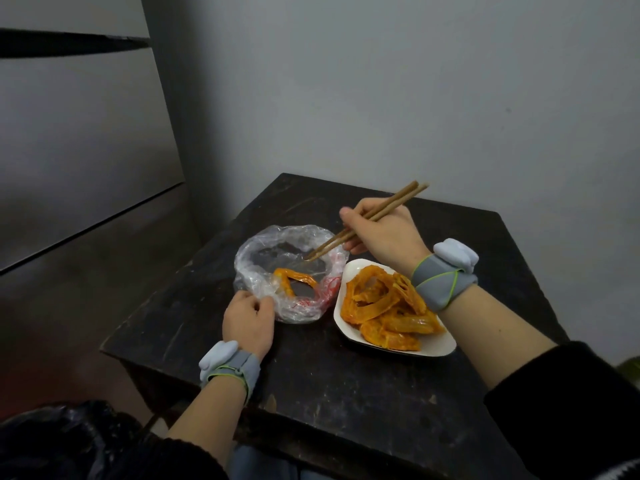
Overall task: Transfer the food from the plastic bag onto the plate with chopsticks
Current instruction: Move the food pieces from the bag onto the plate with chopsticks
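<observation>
— What lay nearest the wearer?

— Dark sleeves, and a grey band on each wrist. Just beyond, the left hand (pixel 248 322) was clenched on the near rim of the plastic bag (pixel 257 258), pinching the film and pinning it to the dark table (pixel 311 386).

— And the food?

— Most of it sat already on the white plate (pixel 446 344), just right of the bag: a heap of orange, glossy strips (pixel 384 308). One last piece (pixel 289 277) remained in the bag, a curled strip lying toward its near side.

— How would you expect that piece to handle?

— Light, soft and limp, I judged, and slick with that oily coating. It would likely sag and slide if pinched at one end. The bend in the middle of the curl looked the best place to take it, where the sticks could close across it.

— Where were the sticks?

— Farther back. The right hand (pixel 382 228) grasped the chopsticks (pixel 363 221), fingers wrapped round their middle, the butts pointing up and away toward the wall. The tips were down inside the bag's mouth, near its far side, apart from the strip and holding nothing.

— Any risk?

— The thin film might lift with the piece, so the left hand's hold mattered.
</observation>
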Motion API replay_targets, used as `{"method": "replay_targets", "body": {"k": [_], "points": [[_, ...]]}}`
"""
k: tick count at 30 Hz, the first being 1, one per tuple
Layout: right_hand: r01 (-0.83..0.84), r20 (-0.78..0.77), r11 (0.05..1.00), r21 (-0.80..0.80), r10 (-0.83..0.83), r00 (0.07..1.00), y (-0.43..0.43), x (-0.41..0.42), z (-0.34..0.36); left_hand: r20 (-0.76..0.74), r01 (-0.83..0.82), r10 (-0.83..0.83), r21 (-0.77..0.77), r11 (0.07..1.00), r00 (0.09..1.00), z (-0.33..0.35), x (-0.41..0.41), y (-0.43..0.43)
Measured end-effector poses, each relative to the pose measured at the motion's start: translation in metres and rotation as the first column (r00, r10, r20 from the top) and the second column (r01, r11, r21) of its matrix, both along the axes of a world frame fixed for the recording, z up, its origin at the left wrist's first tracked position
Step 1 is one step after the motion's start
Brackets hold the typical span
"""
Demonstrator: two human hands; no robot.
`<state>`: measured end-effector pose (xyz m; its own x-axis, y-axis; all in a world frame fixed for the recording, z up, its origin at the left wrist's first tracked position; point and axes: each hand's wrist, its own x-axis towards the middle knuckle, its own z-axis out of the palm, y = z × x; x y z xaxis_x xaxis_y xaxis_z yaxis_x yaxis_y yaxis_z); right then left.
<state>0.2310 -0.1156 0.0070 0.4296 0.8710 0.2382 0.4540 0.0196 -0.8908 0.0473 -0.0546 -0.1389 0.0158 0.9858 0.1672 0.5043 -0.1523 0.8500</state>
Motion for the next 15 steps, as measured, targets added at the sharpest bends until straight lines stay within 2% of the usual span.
{"method": "replay_targets", "body": {"k": [9,15], "points": [[-0.050,0.011,0.995,-0.088,0.051,0.999,0.024,-0.015,-0.033,0.029,-0.011,0.011,0.000,1.000,1.000,0.002,-0.001,-0.001],[-0.053,-0.064,0.994,-0.096,0.047,0.997,0.030,-0.017,-0.047,0.056,-0.016,0.017,-0.012,1.000,0.998,0.003,-0.001,-0.001]]}}
